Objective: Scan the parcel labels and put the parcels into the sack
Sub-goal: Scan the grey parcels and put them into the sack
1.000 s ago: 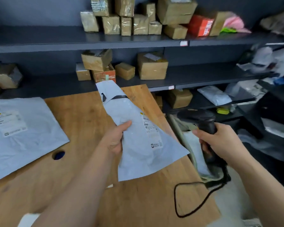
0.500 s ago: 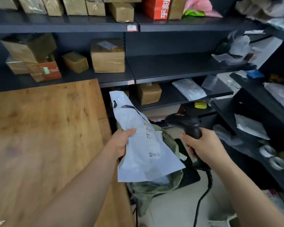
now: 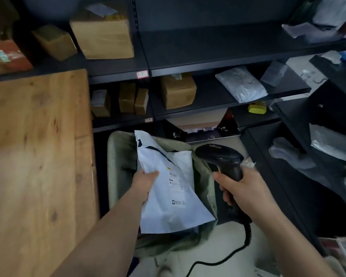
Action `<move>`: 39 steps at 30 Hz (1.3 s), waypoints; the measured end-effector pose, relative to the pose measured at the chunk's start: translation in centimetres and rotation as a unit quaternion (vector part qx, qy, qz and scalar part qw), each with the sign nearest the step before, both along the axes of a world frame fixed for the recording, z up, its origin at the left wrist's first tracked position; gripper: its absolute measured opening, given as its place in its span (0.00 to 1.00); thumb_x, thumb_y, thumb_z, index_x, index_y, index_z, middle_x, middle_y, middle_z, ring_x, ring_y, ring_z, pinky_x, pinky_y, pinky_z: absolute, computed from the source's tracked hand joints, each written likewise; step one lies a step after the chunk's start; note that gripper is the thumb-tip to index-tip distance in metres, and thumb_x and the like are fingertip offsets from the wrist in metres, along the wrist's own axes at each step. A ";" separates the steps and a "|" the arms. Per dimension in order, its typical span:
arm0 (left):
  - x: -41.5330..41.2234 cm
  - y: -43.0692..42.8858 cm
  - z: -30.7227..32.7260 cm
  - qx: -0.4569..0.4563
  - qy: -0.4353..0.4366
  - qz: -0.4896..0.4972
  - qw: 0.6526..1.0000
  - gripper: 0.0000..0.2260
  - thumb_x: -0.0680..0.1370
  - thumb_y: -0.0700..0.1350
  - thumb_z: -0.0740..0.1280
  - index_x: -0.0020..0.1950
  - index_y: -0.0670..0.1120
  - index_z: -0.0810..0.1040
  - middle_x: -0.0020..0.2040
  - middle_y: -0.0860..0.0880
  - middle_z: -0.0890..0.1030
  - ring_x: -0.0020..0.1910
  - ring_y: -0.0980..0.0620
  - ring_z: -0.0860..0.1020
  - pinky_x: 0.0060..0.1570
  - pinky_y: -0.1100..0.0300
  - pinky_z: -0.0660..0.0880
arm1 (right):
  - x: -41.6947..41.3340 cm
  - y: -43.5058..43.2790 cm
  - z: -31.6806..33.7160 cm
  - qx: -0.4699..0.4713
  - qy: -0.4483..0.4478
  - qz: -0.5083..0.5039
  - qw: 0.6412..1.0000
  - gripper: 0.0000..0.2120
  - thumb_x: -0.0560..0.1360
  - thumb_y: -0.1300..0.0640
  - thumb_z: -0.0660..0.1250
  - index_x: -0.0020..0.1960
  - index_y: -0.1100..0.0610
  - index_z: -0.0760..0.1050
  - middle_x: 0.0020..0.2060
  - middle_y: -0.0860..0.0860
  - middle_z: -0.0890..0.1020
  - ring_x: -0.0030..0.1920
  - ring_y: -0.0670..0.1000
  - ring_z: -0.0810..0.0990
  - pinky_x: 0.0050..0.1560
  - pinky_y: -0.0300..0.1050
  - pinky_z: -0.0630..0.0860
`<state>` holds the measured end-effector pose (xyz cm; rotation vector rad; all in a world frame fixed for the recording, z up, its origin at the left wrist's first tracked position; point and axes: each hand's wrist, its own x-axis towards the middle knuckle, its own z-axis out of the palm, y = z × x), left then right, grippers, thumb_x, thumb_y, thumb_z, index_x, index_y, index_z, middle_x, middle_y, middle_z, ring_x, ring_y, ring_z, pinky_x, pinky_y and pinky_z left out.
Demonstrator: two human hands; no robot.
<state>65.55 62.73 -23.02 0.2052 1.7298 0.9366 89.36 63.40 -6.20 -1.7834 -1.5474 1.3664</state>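
Wooden bench (image 3: 38, 156) at left; olive sack (image 3: 118, 156) just beside it, mouth open. White parcel (image 3: 168, 212) held above the mouth, left hand (image 3: 145, 183) grip clamped on its edge. Scanner (image 3: 222, 156) clamped in right hand (image 3: 244, 194) grip, head near the label (image 3: 176, 188). Judged step: deposit. Next: lower parcel inside, open left grip, keep clear of rim.

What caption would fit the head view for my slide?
Left hand holds a white parcel over the green sack while the right hand grips a black scanner.

Dim, soft-focus view (motion-blurred throughout), wide-angle bending at the edges.
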 end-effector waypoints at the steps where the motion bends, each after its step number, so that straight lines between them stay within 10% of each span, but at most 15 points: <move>1: -0.4 0.1 -1.3 -0.029 0.055 0.007 0.998 0.18 0.74 0.40 0.72 0.62 0.38 0.76 0.56 0.38 0.81 0.52 0.39 0.80 0.55 0.44 0.77 | 0.0 0.2 -0.7 -0.003 0.001 -0.001 1.000 0.15 0.74 0.54 0.71 0.39 0.66 0.74 0.25 0.55 0.76 0.22 0.48 0.73 0.25 0.40 0.69; 9: -0.8 -0.2 -2.7 -0.051 0.227 -0.048 0.971 0.12 0.75 0.37 0.66 0.58 0.36 0.74 0.55 0.38 0.79 0.55 0.39 0.78 0.53 0.50 0.75 | -1.4 0.5 -3.6 -0.018 0.013 0.010 1.000 0.12 0.73 0.55 0.72 0.36 0.58 0.73 0.24 0.52 0.75 0.22 0.48 0.72 0.26 0.40 0.70; 20: -6.0 -8.2 14.3 0.108 0.402 -0.165 0.894 0.19 0.79 0.47 0.64 0.69 0.44 0.71 0.65 0.48 0.76 0.63 0.50 0.75 0.63 0.59 0.69 | -9.5 -4.8 4.0 0.016 0.023 0.074 0.997 0.13 0.72 0.51 0.71 0.40 0.61 0.75 0.25 0.53 0.77 0.23 0.46 0.73 0.30 0.43 0.72; 25: -14.4 -16.1 20.5 0.106 0.495 -0.126 0.853 0.18 0.80 0.48 0.63 0.69 0.46 0.72 0.65 0.51 0.76 0.64 0.53 0.74 0.62 0.61 0.69 | -17.8 -9.8 9.4 0.044 0.068 0.145 0.986 0.09 0.73 0.53 0.71 0.39 0.56 0.75 0.25 0.52 0.76 0.25 0.48 0.74 0.31 0.44 0.73; 39: -50.3 -38.5 20.7 -0.049 0.451 0.107 0.885 0.25 0.79 0.49 0.64 0.74 0.42 0.64 0.71 0.44 0.70 0.67 0.43 0.71 0.63 0.52 0.68 | -51.5 -25.4 14.8 0.096 0.075 0.332 0.935 0.13 0.75 0.54 0.69 0.36 0.59 0.72 0.25 0.53 0.75 0.22 0.46 0.72 0.31 0.44 0.72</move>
